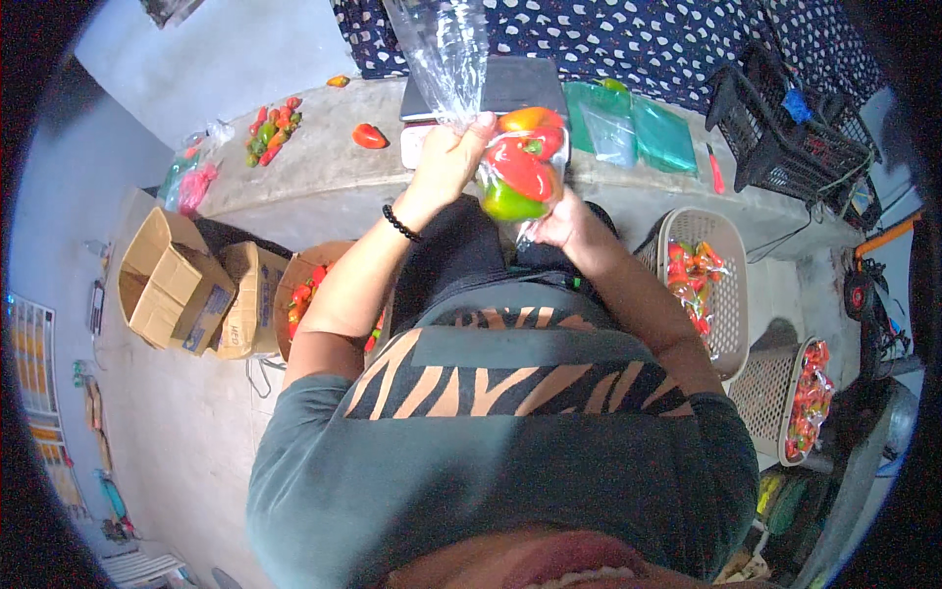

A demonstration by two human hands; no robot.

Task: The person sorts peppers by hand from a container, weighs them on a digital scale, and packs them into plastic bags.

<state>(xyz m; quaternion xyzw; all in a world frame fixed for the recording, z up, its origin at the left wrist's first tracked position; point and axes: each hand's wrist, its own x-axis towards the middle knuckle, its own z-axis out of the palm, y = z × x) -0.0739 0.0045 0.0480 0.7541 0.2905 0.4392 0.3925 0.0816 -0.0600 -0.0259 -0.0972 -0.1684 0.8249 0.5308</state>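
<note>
- So: left hand (pixel 456 147) pinches bag (pixel 442 59) neck, right hand (pixel 561 221) pinches lower edge.
- Bagged peppers (pixel 520 177) right of left-hand fingers; neck seemingly untied.
- Loose peppers (pixel 275 131) left of fingers, unbagged.

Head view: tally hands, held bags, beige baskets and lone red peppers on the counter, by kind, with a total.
Left hand and right hand: 2
Held clear bag: 1
Beige baskets: 2
Lone red pepper: 1
Total: 6
</note>
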